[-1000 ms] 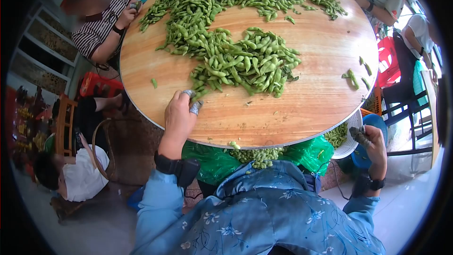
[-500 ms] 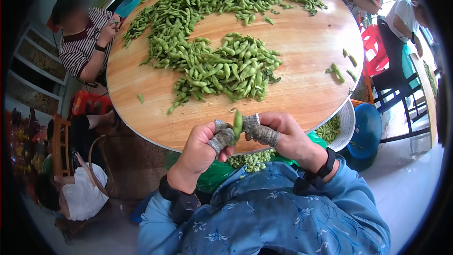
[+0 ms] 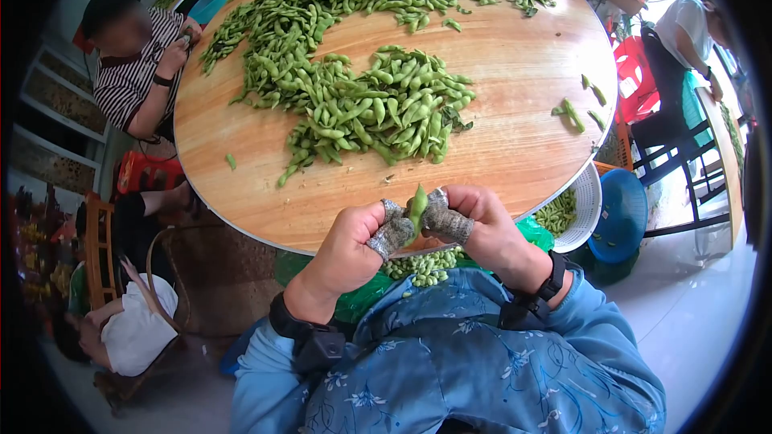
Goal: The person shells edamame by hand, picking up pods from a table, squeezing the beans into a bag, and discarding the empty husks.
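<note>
The left hand [image 3: 347, 239] and right hand [image 3: 492, 233] pinch one edamame pod [image 3: 417, 207] between them; a pod heap [image 3: 378, 108] lies beyond both.

I see the pod heap [image 3: 378, 108] on the table [image 3: 531, 64]; stray pod [image 3: 231, 161] left of it, loose pods [image 3: 572, 116] right | left hand [image 3: 342, 249] and right hand [image 3: 500, 243] at the near edge; held pod [image 3: 418, 207] between them; beans [image 3: 425, 268] below | basket [image 3: 592, 207] right of the beans, pods inside [image 3: 555, 213]; basin [image 3: 622, 210] right of the basket | co-worker [image 3: 137, 68] at the table's left side
</note>
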The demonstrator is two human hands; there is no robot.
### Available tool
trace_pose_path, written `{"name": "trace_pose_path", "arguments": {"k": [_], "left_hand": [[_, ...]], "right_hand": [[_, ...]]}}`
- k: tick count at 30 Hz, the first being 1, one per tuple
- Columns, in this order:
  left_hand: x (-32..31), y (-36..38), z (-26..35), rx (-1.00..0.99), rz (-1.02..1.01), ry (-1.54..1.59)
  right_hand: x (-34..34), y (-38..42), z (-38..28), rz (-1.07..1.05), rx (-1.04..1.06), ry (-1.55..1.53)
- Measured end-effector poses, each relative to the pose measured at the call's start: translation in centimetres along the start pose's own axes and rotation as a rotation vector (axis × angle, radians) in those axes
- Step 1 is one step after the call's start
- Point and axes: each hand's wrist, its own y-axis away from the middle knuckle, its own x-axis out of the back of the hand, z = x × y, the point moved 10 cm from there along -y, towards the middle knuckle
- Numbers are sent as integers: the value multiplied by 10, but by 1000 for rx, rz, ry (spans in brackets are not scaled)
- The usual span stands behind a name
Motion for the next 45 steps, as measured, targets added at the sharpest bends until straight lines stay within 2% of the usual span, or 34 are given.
{"name": "trace_pose_path", "arguments": {"k": [7,11,16,20,22,23,25,26,27,29,33,35,36,37,38,39,40,41,42,44,45], "left_hand": [[0,-2,-12,63,-38,35],[-1,-3,-8,59,-25,-45],[-5,-4,1,-51,-48,-126],[-1,-6,-13,-65,-2,-224],[-5,2,8,-152,145,-811],[-8,1,5,-150,146,-811],[-19,11,28,-495,311,-1167],[-22,14,28,-586,326,-1178],[-21,13,24,-587,326,-1179],[-19,17,27,-681,363,-1094],[-13,15,22,-626,336,-913],[1,9,12,-455,341,-513],[1,9,10,-455,341,-513],[6,5,-4,-347,303,-341],[8,2,-18,-240,264,-170],[6,2,-13,-240,265,-171],[3,0,-21,-118,250,141],[-3,-1,-32,7,232,453],[1,-1,-36,8,232,453],[-13,-3,-47,92,-68,749],[-8,-4,-49,91,-70,749]], "right_hand": [[2,8,-2,-85,-87,-35],[3,8,-1,-48,-75,-29],[3,6,3,23,-21,32],[14,-1,15,90,2,41],[14,-3,14,84,5,23],[11,-3,14,79,-14,-6],[9,-3,14,72,-31,-34],[9,-3,13,65,-7,-36],[9,-3,12,59,15,-38],[5,0,12,54,34,-75],[6,-1,10,22,145,-74],[5,-1,5,14,168,-60],[4,0,3,6,189,-45],[6,-1,4,5,188,-46],[6,0,-2,-1,279,91],[6,2,-10,-7,368,229],[9,1,-13,-5,368,228],[3,4,-27,-40,514,488],[-8,11,-35,-76,657,749],[-6,11,-35,-76,612,722],[-5,10,-34,-76,567,695]]}}
